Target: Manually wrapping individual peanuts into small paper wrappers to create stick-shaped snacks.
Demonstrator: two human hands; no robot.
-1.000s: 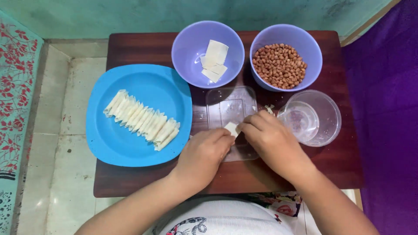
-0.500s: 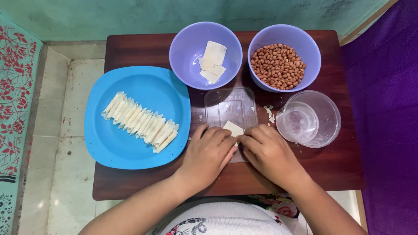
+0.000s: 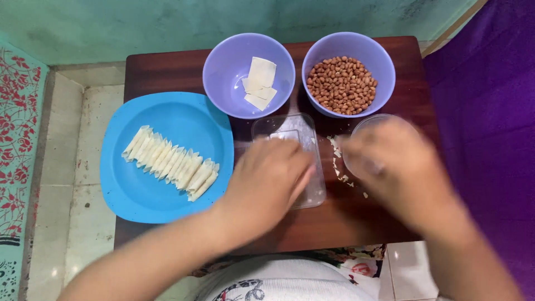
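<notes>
On a dark wooden table (image 3: 167, 67) (tiled floor (image 3: 72, 111), green wall (image 3: 167, 22)), both hands' grip unreadable.

Home food-prep corner: low wooden table (image 3: 412, 72), tiled floor (image 3: 72, 167), peanut bowl (image 3: 348, 72).

A small dark wooden table (image 3: 167, 67) stands against a teal painted wall (image 3: 139, 22). Pale floor tiles (image 3: 72, 139) lie left, beside red-flowered cloth (image 3: 19, 128); purple fabric (image 3: 490, 111) hangs right.
</notes>
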